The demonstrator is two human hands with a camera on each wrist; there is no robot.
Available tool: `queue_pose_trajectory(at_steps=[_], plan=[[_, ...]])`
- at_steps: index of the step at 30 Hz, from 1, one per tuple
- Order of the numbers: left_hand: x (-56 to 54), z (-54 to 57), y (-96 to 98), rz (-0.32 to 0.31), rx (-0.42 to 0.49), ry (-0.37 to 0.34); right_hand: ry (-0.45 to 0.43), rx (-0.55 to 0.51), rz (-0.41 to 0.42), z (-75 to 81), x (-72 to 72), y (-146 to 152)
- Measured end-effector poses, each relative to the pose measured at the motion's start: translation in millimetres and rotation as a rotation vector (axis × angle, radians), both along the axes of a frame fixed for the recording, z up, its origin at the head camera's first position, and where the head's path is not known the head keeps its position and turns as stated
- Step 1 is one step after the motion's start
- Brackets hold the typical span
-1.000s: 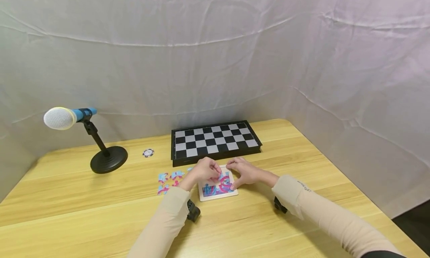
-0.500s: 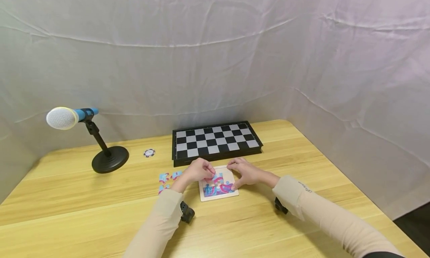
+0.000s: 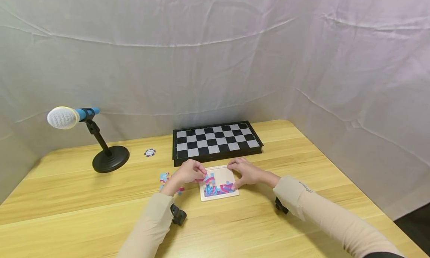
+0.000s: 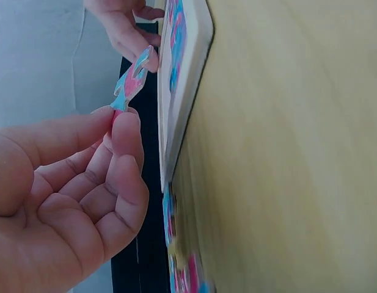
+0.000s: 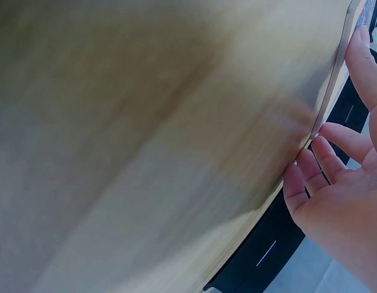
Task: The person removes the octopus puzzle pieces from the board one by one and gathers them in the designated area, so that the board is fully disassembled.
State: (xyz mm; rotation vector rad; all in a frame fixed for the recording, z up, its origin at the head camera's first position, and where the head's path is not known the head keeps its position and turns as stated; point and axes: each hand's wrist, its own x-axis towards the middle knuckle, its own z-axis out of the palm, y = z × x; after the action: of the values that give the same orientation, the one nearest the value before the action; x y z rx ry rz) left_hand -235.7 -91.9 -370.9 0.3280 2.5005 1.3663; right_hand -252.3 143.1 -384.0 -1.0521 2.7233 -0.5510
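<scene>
A pink-and-blue jigsaw piece is pinched between the thumb and index finger of my left hand. In the head view the piece overlaps the left part of a pale puzzle tray. Fitted pieces in purple, blue and pink line the tray's near side; the bare base shows farther back. My right hand holds the tray's right side, its thumb near the front corner and its index fingertip at the far corner. Loose jigsaw pieces lie left of the tray, partly hidden by my left hand.
Behind the tray lies a black-framed checkered board. A poker chip is farther left, near a blue microphone on a round-based black stand. Pale curtain cloth closes off the back and sides of the wooden table.
My left hand has moved left with the piece, from over the tray's middle to its left part, covering more of the loose pieces. My right hand has stayed at the tray's side.
</scene>
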Motion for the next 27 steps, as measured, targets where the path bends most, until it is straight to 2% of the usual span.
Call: queue_pose_trajectory(at_steps=[12, 17, 27], plan=[[3.4, 0.7, -26.6, 0.01, 0.04, -0.007, 0.002, -0.006, 0.008, 1.1, 1.3, 0], [4.9, 1.0, -34.9, 0.019, 0.056, -0.033, 0.001, -0.001, 0.007, -0.1, 0.9, 0], [6.1, -0.3, -40.4, 0.061, -0.023, -0.056, -0.005, -0.002, 0.002, 0.5, 1.0, 0]])
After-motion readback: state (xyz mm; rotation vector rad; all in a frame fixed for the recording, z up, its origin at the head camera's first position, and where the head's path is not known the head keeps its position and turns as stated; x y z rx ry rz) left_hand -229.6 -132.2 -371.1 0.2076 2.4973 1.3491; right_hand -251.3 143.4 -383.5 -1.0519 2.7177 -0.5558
